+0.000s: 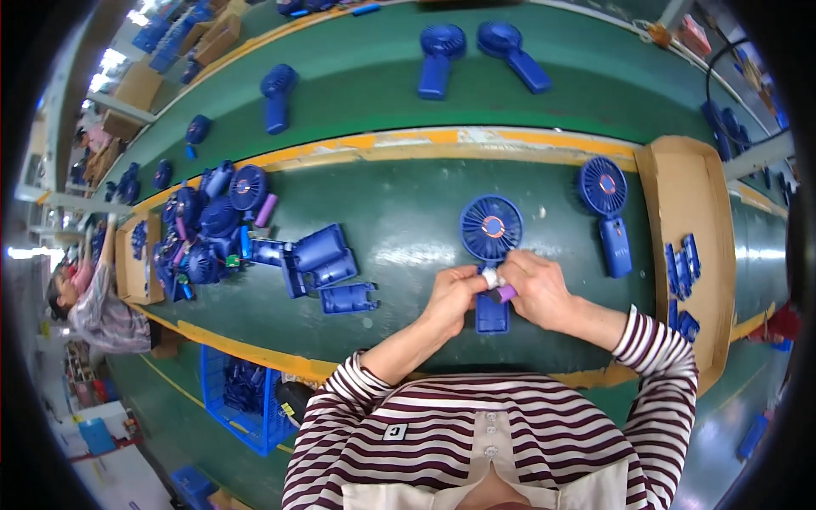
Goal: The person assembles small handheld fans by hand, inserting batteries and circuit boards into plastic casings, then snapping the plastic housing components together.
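A blue handheld fan (491, 227) lies in front of me, its round grille away from me and its open handle (492, 318) toward me. Over the handle, my left hand (452, 294) is closed at the fan's neck, thumb and fingers pinched together. My right hand (539, 291) bends its fingers round a purple cylindrical battery (505, 294) with a dark end, held at a slant above the handle. Something small and white (491, 277) shows between the two thumbs; I cannot tell what it is. The fingertips hide the fan's neck.
Left lies a heap of blue fan parts (219, 217) with batteries and circuit boards, beside loose handle shells (321, 255). Another fan (603, 187) lies right, next to a cardboard tray (693, 195). Fans lie along the far green belt (357, 76). A person (110, 306) works far left.
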A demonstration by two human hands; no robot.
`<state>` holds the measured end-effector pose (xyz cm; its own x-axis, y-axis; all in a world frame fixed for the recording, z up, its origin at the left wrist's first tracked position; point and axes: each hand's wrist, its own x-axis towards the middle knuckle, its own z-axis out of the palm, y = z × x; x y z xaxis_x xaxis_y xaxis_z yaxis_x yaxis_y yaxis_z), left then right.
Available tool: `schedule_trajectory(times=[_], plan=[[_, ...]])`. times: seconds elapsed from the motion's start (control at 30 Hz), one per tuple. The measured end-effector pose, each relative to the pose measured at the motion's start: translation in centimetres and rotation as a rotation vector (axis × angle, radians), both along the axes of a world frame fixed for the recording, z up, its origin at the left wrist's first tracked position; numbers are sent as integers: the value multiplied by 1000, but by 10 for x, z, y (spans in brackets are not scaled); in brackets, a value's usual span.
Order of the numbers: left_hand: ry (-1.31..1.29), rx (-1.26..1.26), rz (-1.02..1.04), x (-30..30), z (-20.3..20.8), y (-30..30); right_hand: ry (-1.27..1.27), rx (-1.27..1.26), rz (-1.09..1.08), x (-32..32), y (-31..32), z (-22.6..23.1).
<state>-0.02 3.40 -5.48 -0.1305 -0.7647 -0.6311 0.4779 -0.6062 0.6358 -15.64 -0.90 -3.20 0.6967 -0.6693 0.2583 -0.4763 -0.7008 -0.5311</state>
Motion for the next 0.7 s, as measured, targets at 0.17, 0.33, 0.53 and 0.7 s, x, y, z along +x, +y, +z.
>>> schedule_trajectory(times=[0.17,0.33,0.53,0.7], plan=[[86,37,-51,2,-4,-1,14,-6,-6,-9,8,5],[97,2,-213,6,-12,-3,13,-3,-4,-12,14,10],[27,-109,-257,10,-16,-8,11,-35,-45,-9,8,0],[-45,-129,-180,8,1,-14,-47,39,-113,-6,3,6]])
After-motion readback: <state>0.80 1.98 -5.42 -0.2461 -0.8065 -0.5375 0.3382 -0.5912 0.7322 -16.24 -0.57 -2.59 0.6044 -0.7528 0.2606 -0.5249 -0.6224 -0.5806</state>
